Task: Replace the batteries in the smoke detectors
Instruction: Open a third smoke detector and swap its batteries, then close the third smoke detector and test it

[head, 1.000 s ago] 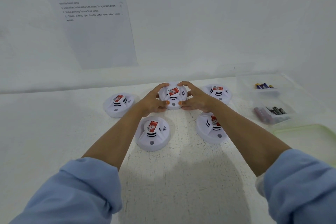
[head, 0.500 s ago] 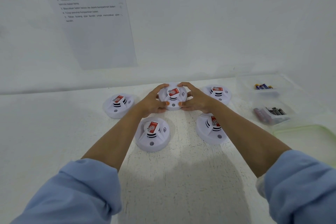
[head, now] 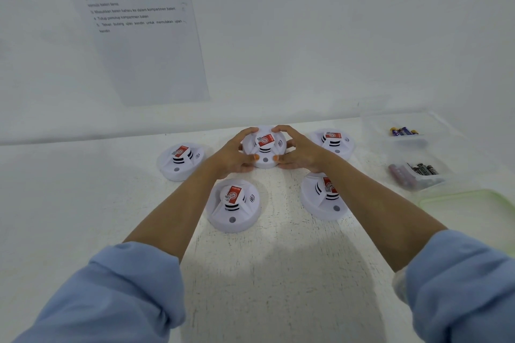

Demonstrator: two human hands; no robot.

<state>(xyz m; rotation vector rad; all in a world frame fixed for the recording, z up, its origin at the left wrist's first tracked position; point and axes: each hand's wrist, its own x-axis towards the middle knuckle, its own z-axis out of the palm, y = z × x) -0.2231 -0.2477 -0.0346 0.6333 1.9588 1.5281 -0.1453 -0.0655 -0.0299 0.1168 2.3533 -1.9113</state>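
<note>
Far across the worktop (head: 278, 273), my left grip (head: 231, 154) and right grip (head: 302, 152) clasp the middle smoke detector (head: 264, 145), fetching it; next I'd flip it for the battery cover.

— What hangs above the bench (head: 278, 273)?
— A printed instruction sheet (head: 145, 44), flat against the white wall (head: 348, 36) behind it.
— And on the bench?
— A pale green tray (head: 457, 193), at its right edge.

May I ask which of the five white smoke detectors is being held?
The white round smoke detector in the far row's middle: it alone has the left hand and right hand gripping its rim.
</note>
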